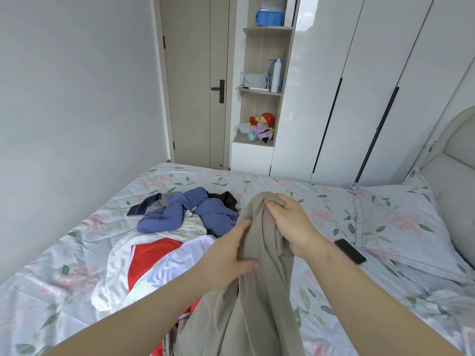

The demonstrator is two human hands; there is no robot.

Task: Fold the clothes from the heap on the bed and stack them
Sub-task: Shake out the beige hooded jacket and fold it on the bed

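Observation:
A beige garment (259,291) hangs bunched in front of me above the bed. My right hand (293,224) grips its top edge, fingers curled over the cloth. My left hand (231,255) holds the fabric lower down on its left side, thumb in front and fingers wrapped behind. The heap lies to the left on the floral bedsheet (77,253): a blue garment (190,214), a dark navy piece (144,205), a black piece (226,197), and a white and red jersey (154,263) nearest me.
A black phone (350,251) lies on the sheet to the right, beside a floral pillow (401,222). A padded headboard (452,160) stands at far right. Beyond the bed are a door (198,80), open shelves (262,91) and white wardrobe doors (359,86).

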